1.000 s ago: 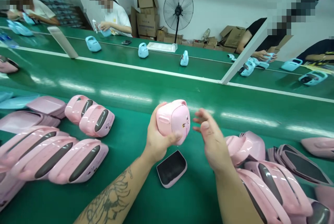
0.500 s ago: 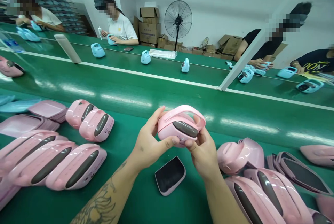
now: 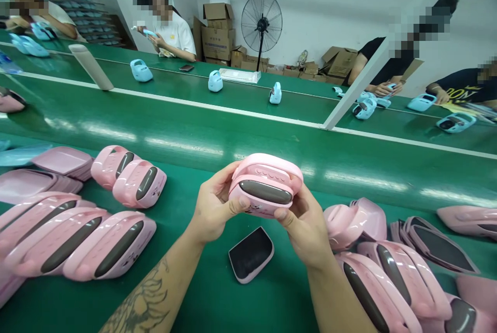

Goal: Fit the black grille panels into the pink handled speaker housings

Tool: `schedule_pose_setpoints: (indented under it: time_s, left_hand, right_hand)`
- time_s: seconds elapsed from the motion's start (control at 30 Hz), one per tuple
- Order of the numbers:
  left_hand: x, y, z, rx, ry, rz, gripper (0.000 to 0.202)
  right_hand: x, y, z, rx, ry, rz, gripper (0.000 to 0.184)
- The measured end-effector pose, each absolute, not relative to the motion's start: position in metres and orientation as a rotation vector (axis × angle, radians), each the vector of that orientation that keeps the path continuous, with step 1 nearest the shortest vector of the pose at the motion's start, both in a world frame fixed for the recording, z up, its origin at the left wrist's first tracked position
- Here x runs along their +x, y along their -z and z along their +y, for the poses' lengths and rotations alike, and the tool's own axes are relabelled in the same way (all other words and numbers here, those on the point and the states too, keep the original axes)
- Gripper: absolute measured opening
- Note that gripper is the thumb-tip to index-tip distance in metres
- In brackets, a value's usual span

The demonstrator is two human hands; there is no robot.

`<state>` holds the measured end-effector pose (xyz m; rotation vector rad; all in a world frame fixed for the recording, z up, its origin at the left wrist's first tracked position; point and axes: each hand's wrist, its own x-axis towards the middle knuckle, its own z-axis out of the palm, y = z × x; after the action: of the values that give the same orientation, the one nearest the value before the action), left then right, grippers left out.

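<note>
Green belt (image 3: pixel 217 307), near: pink cases (image 3: pixel 134 184) with dark panels, heaped left and right; pink shells (image 3: pixel 62 163) stacked at left; one dark-faced pink panel (image 3: pixel 250 254) lying flat at centre. Second belt (image 3: pixel 295 107), beyond a white rail (image 3: pixel 209 106): blue cases (image 3: pixel 215 81), well apart; a white tray (image 3: pixel 239 75); a phone (image 3: pixel 186 68).

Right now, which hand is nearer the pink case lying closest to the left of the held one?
Left. The left hand is to the right of the pink case; the right hand is farther, beyond the held case.
</note>
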<state>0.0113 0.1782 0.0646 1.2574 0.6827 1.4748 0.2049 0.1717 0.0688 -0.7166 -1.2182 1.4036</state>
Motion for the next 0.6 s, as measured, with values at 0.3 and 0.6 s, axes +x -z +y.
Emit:
schedule_pose_setpoints:
  time_s: [0.3,0.6]
  left_hand:
    - [0.007,-0.056,0.180,1.265,-1.418,0.670,0.062]
    - [0.020,-0.062,0.179,1.082,-1.324,0.688,0.062]
  right_hand:
    - [0.212,-0.068,0.173,-0.734,-1.409,-1.243,0.067]
    - [0.201,-0.078,0.160,-0.904,-1.329,-1.162,0.084]
